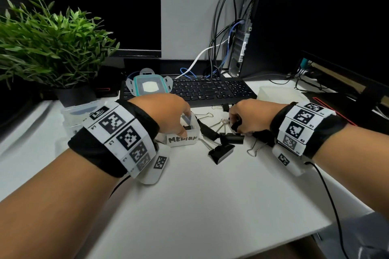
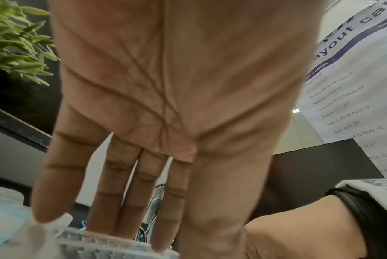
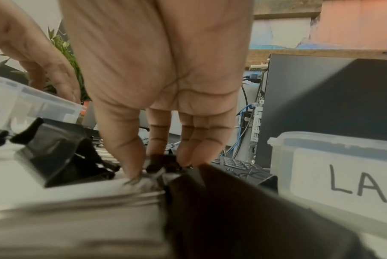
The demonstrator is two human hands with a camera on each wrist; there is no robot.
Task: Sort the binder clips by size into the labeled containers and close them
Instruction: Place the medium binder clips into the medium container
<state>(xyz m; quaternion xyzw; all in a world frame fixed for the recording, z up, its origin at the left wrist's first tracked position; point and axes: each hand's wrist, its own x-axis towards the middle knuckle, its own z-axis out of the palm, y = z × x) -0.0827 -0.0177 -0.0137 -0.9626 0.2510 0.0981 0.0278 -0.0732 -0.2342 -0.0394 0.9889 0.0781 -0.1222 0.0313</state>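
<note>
The clear tub marked MEDIUM (image 1: pixel 190 141) stands open mid-desk with a black clip (image 1: pixel 187 127) inside. My left hand (image 1: pixel 182 127) hovers over it, fingers (image 2: pixel 130 210) straight and holding nothing, tips at the tub's rim (image 2: pixel 112 245). To the right lies a pile of black binder clips (image 1: pixel 224 149) of mixed sizes. My right hand (image 1: pixel 234 121) reaches down into that pile. Its thumb and fingertips pinch a small black binder clip (image 3: pixel 158 163) low on the desk. A tub labelled "LA…" (image 3: pixel 343 168) stands at the right, also open (image 1: pixel 277 92).
A third clear tub (image 1: pixel 76 112) sits behind my left wrist. A teal-rimmed lid (image 1: pixel 148 85) rests on the black keyboard (image 1: pixel 210 89). A potted plant (image 1: pixel 48 48) is at the back left, a PC tower (image 1: pixel 273 27) with cables at the back right.
</note>
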